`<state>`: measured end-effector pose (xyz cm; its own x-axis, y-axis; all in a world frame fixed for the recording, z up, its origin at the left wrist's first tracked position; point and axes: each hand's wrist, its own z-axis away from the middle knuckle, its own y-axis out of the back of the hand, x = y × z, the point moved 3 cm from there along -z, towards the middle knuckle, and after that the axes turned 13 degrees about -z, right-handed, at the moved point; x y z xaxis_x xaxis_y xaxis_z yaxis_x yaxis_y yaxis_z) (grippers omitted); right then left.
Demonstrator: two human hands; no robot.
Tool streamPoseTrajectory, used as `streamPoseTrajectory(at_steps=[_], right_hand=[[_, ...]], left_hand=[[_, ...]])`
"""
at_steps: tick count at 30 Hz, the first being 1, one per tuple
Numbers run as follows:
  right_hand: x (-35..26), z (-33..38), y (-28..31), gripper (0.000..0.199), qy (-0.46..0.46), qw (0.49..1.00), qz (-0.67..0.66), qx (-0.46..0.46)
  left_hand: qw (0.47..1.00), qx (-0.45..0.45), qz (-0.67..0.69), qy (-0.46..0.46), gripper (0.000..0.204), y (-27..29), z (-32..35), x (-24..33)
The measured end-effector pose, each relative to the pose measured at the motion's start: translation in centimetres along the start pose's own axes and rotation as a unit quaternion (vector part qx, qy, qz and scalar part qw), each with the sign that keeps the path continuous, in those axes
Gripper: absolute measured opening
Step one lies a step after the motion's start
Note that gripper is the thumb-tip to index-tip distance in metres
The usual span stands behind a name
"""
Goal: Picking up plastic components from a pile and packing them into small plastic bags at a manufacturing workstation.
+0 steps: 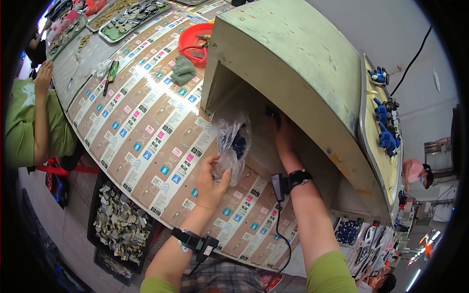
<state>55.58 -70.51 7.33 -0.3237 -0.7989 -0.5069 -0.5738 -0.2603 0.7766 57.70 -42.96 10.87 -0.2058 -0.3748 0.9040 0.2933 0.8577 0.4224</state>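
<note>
A crumpled clear plastic bag (pixel 228 163) with dark blue parts (pixel 238 143) inside lies at the open front of a big cream-painted box (pixel 288 44). My left hand (pixel 213 184) has the bag's near edge between thumb and fingers. My right hand (pixel 281 131) reaches into the shaded hollow of the box, to the right of the bag. At its fingertips is a small dark piece (pixel 272 115), too shadowed to name; the fingers seem closed around it.
Blue toy-like figures (pixel 388 139) stand on a metal-edged tray on top of the box. Left of it are a red basin (pixel 194 36), a grey-green cloth (pixel 183 71) and a cutter (pixel 111 78). A black crate (pixel 119 224) of flat chips stands below the table. Another person's arm (pixel 41 112) rests at far left.
</note>
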Motion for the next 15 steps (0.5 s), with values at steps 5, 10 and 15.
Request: streamPoseTrajectory(at_steps=[5,10,15], right_hand=[[-0.2,-0.9,1.0,0.039,0.06,0.99,0.124,-0.029],[-1.6,-1.8,3.3,0.029,0.161,0.964,0.129,0.168],[-8.9,1.4,1.1,0.023,-0.488,0.557,-0.672,-0.016]], left_hand=[[0.996,-0.003,0.065,0.067,0.033,-0.2,-0.5,-0.3],[0.987,0.01,0.148,0.066,0.028,-1.3,-1.4,0.9],[0.981,0.0,0.162,0.11,0.024,-0.5,-1.3,0.3]])
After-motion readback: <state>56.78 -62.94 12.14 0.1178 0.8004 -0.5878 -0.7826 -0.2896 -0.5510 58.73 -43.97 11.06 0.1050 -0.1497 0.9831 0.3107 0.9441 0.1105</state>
